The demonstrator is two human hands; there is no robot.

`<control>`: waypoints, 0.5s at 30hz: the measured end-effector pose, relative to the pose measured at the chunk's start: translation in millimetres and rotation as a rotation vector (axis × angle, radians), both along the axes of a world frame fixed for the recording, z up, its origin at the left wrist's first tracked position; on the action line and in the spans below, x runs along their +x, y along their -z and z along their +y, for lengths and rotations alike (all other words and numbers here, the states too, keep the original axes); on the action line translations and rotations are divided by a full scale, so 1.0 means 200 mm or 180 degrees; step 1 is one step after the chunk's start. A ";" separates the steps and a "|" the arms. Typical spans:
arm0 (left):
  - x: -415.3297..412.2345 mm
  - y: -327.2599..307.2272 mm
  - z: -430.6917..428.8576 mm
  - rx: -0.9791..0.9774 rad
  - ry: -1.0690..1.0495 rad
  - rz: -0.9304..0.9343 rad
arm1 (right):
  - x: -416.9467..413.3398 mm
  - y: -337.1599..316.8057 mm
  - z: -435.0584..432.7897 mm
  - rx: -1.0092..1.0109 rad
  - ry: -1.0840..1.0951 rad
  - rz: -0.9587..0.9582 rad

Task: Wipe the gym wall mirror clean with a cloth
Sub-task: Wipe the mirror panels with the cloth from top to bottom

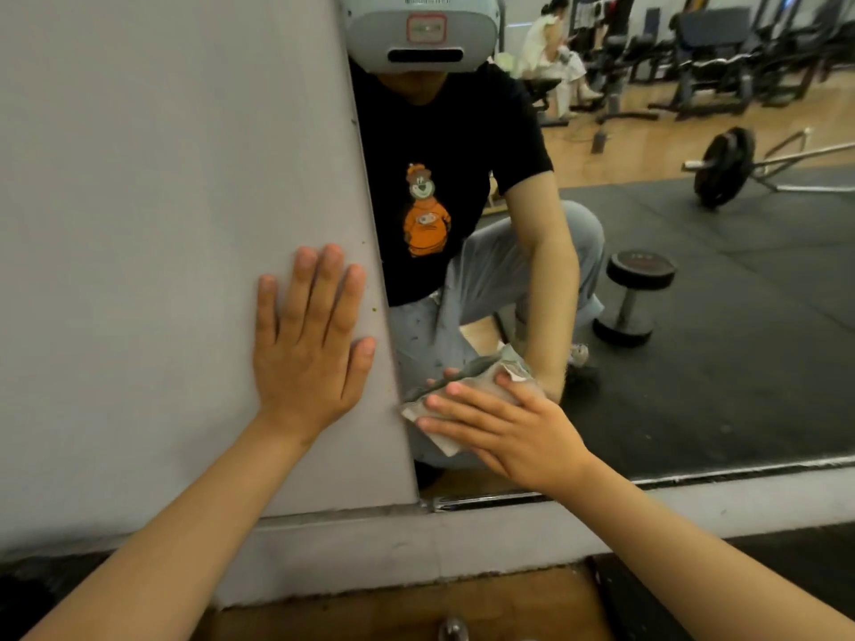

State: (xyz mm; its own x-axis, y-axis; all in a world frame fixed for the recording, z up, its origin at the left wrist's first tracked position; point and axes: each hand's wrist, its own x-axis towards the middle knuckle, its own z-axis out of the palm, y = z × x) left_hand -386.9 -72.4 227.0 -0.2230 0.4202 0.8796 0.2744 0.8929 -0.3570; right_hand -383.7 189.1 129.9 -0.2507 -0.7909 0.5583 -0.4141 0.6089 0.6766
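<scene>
The wall mirror [694, 363] fills the right half of the view, down to a metal strip near the floor. A grey, folded cloth [444, 444] lies flat against the glass at the mirror's lower left corner. My right hand [499, 427] presses it there with straight, spread fingers. Flat on the grey wall panel [162, 224] just left of the mirror's edge rests my left hand [310, 344], fingers straight and pointing up. The mirror reflects my own body, my forearm and the cloth's other side.
A grey ledge [462, 538] runs along the base of the wall and mirror, with wooden floor [416, 608] below it. Reflected in the glass are a dumbbell [634, 298], a loaded barbell [726, 166], gym machines and a seated person [550, 43].
</scene>
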 end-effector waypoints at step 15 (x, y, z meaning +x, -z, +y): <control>0.07 -0.02 0.03 0.0246 0.0250 -0.0335 | -0.03 -0.61 0.13 -0.2051 0.0300 0.0322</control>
